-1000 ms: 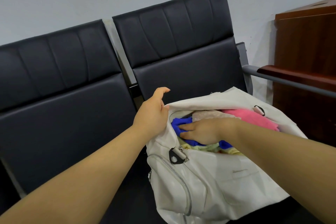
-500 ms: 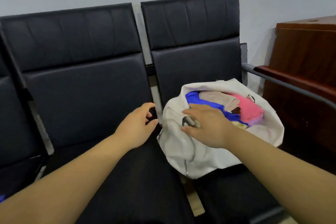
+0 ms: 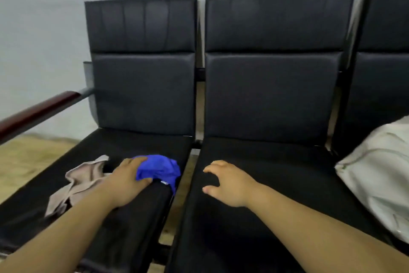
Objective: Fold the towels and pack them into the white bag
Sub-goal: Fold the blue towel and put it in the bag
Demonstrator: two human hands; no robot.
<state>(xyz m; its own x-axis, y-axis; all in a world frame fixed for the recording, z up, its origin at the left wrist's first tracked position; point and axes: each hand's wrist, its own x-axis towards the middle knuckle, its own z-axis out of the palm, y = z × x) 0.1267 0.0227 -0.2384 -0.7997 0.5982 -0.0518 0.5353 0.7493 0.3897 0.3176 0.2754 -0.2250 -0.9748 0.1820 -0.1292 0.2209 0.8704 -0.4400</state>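
Both hands are off the white bag now. Half a second ago the right one rested on its front and the left sat just beside it. View has swung left, so the bag sits at the right edge on the right-hand seat, with its mouth out of frame; can't tell its contents from here. Blue towel lies crumpled at the near right corner of the left seat, one corner hanging over the gap between seats. Left hand is clamped on it, fingers over the top, thumb along the near side. Beige towel lies loose and unfolded just left of that hand, partly hidden by the forearm. Right hand holds nothing, fingers apart and loosely curled over the middle seat; touching or hovering, can't tell. My read: last pack is done and the next cycle has started, with two towels in view left to fold. Middle seat looks like the folding surface, so the blue one needs carrying right and spreading flat. Risk: the overhanging corner drops into the gap. Armrest far left.
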